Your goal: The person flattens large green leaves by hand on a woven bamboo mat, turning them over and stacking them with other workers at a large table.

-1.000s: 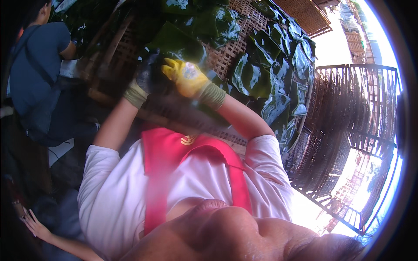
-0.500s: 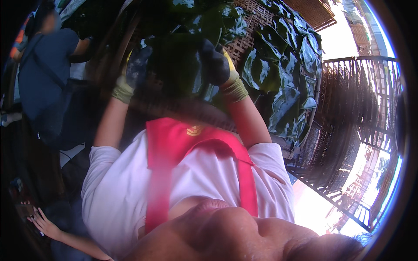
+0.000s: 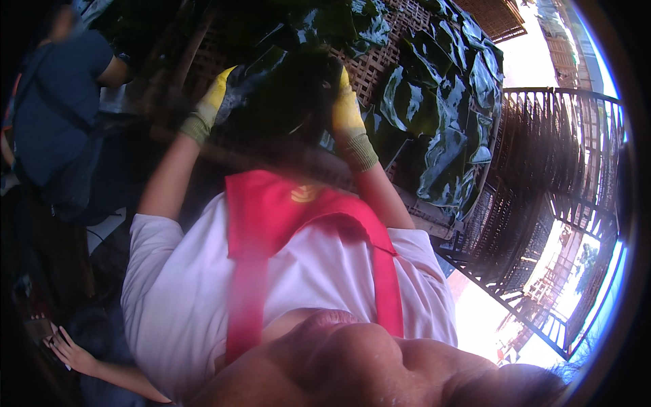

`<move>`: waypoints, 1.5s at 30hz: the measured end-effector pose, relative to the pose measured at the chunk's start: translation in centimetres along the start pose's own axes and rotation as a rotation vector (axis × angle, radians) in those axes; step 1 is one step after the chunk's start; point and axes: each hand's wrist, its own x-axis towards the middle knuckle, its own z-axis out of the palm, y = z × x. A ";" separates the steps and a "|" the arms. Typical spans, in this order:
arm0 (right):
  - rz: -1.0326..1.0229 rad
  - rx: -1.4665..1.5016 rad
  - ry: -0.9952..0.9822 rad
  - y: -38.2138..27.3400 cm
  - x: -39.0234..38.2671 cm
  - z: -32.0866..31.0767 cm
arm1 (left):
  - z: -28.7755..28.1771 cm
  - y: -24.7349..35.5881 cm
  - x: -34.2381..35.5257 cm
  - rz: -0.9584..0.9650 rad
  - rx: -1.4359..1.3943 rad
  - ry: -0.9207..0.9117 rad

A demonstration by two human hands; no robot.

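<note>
My left hand [image 3: 218, 100], in a yellow glove with a dark coated palm, presses against one side of a dark, glossy pile of large green leaves [image 3: 281, 102]. Opposite it, my right hand [image 3: 347, 108], gloved alike, holds the other side of the same leaves. Both thumb sides are turned up, with the yellow glove backs showing. Deep shadow hides the fingertips and the leaves' lower edges. Beneath them lies a woven bamboo tray [image 3: 371, 71], its weave showing beside my right hand.
More wet-looking green leaves [image 3: 447, 115] cover the tray's right part. At the left stands a person in a dark blue shirt [image 3: 64, 108]. Another person's hand [image 3: 71, 349] reaches in at the lower left. Slatted bamboo racks [image 3: 563, 142] stand on the right.
Both hands have turned so that more yellow glove shows and less dark palm. The person in blue has shifted slightly left in the picture.
</note>
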 end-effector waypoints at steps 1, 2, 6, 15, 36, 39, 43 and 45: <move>-0.033 -0.258 0.002 0.1 -0.2 -0.5 | 1.1 0.5 -0.2 -0.026 0.147 0.062; -0.068 -0.515 0.003 0.2 -0.4 -1.0 | 1.5 0.8 -0.3 -0.052 0.293 0.128; -0.215 -1.044 -0.084 2.7 -0.4 -2.3 | 0.2 0.2 -1.1 0.334 0.655 0.189; -0.146 -0.847 0.197 -3.3 -8.0 -10.1 | -17.6 -1.2 -0.6 0.148 -0.156 0.502; 0.327 -0.408 0.996 18.0 -34.0 -47.7 | -23.8 0.8 3.6 0.092 1.401 0.839; 0.230 -0.006 1.054 15.1 -34.1 -48.0 | -23.1 -0.3 5.0 0.111 1.448 0.848; 0.351 -0.241 0.983 9.0 -35.8 -49.1 | -24.6 0.4 6.6 -0.066 1.414 0.803; 0.290 -0.218 0.943 8.2 -35.6 -49.9 | -26.4 -0.3 5.9 0.020 1.512 0.843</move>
